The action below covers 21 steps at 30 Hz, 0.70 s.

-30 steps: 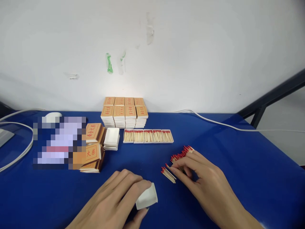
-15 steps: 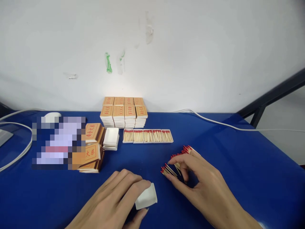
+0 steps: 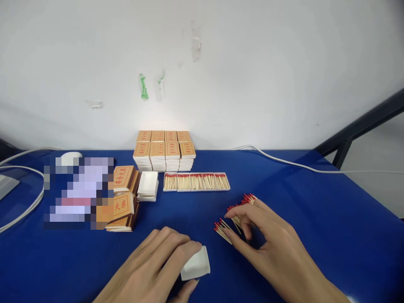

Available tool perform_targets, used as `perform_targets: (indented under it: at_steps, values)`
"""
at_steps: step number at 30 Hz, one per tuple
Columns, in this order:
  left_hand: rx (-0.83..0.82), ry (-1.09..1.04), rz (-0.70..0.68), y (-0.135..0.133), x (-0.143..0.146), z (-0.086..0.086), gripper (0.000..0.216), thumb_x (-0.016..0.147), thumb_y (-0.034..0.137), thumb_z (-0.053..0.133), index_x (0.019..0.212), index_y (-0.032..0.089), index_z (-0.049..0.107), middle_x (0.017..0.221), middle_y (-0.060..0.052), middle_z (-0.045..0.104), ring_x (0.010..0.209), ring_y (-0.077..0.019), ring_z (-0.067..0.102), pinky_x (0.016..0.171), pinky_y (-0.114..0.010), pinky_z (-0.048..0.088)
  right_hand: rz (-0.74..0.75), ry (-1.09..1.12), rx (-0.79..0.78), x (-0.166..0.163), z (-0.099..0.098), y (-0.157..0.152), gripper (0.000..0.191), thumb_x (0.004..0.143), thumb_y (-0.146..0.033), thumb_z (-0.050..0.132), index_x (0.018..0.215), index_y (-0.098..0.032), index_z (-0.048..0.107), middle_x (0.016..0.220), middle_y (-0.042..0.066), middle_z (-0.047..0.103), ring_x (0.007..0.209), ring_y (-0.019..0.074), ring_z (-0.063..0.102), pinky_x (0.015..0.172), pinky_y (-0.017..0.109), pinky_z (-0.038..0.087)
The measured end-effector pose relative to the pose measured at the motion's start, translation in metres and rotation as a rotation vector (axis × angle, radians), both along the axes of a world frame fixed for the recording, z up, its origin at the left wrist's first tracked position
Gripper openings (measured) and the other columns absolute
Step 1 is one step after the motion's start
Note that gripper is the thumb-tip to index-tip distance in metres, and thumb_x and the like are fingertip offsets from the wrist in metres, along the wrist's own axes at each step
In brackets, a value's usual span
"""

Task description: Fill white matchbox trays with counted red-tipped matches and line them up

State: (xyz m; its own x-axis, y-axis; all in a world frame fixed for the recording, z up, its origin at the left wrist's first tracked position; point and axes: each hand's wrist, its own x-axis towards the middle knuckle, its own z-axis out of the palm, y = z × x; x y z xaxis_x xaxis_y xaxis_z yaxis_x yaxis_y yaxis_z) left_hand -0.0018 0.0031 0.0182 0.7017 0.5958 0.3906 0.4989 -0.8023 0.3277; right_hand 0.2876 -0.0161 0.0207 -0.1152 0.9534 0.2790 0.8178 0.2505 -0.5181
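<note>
Within the surface's edges, matches are part-hidden by the spread right hand, a matchbox tray by the pinching left hand.

On the table, nearest the person, the left hand lies at the left of a tray, fingers at its edges; right of that, the right hand sits over loose matches, its thumb at the front bunch; farther back runs a side-by-side row of five match-filled trays; behind them stand stacked matchboxes, before the wall; left of the row come stacked trays, then a pile of matchbox covers.
</note>
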Motion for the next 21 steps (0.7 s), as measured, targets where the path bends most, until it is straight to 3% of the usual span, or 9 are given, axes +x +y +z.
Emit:
perform_targets:
  at_steps: [21]
  values:
    - [-0.101, 0.038, -0.007, -0.004, -0.0084, -0.0071, 0.05, 0.103, 0.016, 0.071, 0.15, 0.03, 0.061, 0.129, -0.004, 0.081, 0.114, -0.0249, 0.083, 0.106, -0.04, 0.07, -0.009, 0.012, 0.004, 0.0019, 0.0036, 0.002, 0.006, 0.109, -0.035, 0.073, 0.106, -0.029, 0.073, 0.074, -0.005, 0.06, 0.066, 0.0162, 0.061, 0.059, 0.03, 0.051]
